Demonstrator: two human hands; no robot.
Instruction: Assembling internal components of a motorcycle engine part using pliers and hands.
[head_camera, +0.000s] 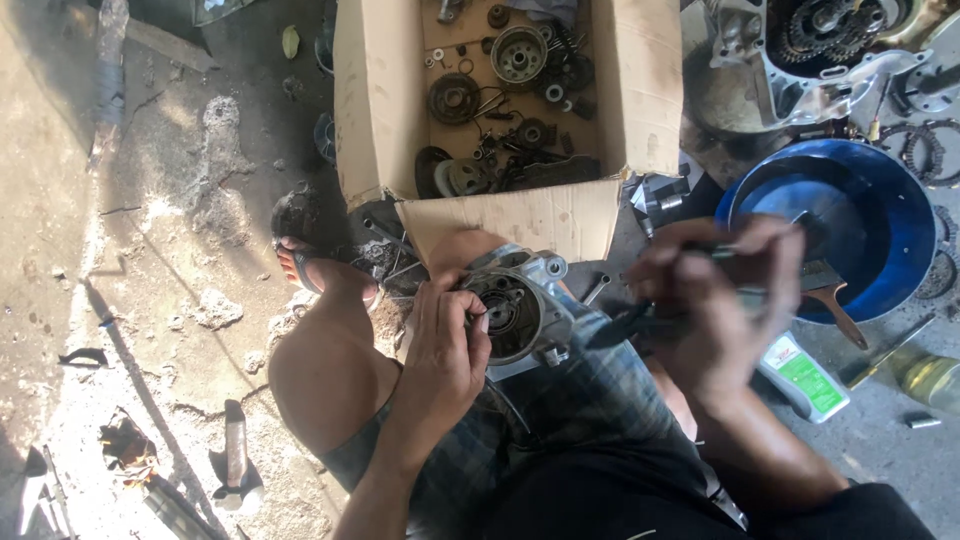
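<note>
**Engine cover braced on the lap, tool held alongside**

While the person squats on the workshop floor, a grey metal engine cover (520, 310) rests across the knee and the checked shorts (570, 420) — a perch that looks chosen to tilt its round, dark recess up toward the eyes and keep it within reach of both hands. The left hand (445, 350) wraps the cover's near edge, fingers curled and pressed against the rim of the recess, apparently steadying the part. The right hand (715, 300) is closed around a slim dark tool (625, 325) whose tip points toward the cover; motion blur hides whether the tip touches the metal. Just beyond the knee stands an open cardboard box (510, 215) of gears and small parts — loose pieces probably gathered there so they do not scatter. A blue basin (890, 215) sits to the right, with a small white bottle (805, 375) lying near it on the concrete.
</note>
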